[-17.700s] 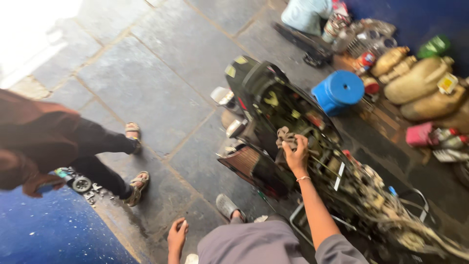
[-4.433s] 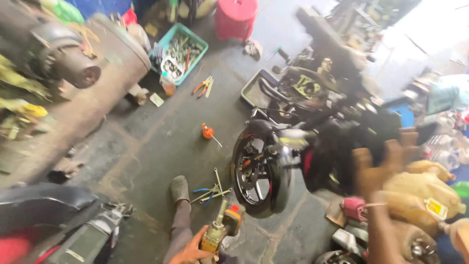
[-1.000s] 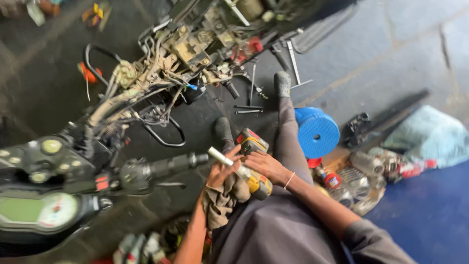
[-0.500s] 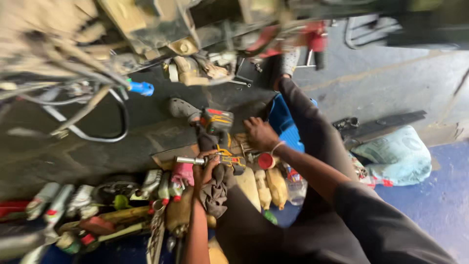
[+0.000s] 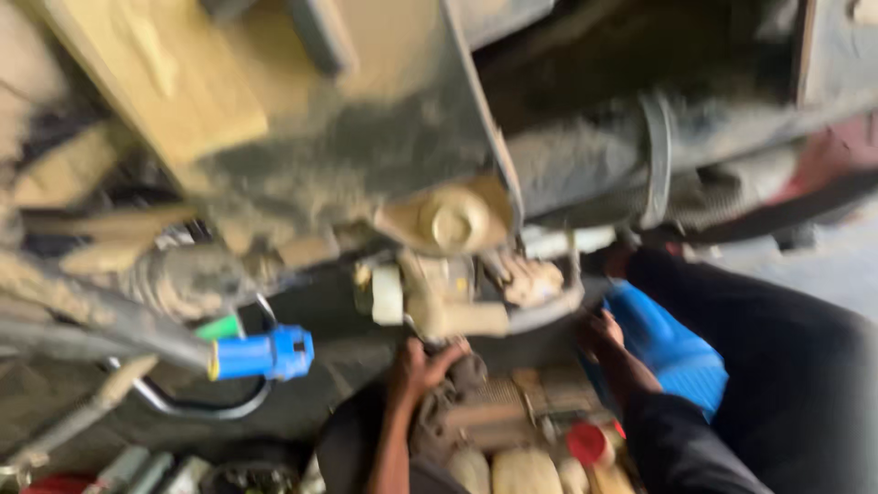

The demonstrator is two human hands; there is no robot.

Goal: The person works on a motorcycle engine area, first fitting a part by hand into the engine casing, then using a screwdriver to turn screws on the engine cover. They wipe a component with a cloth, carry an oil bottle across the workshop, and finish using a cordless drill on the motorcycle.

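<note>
Where two hands reach low, left hand (image 5: 422,364) fingers gripping one dark rag (image 5: 455,395), right hand (image 5: 599,331) fingers' state unclear

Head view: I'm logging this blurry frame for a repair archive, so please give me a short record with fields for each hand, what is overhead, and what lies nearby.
left hand: left hand, raised to the pale fitting under the machine; grip hidden by blur
right hand: right hand, beside the blue stool; holding anything, cannot tell
overhead: dusty machine underside with a brass-coloured round cap
nearby left: blue connector on a cable end
nearby below: red cap among pale rounded containers
image quality: strong motion blur
</note>
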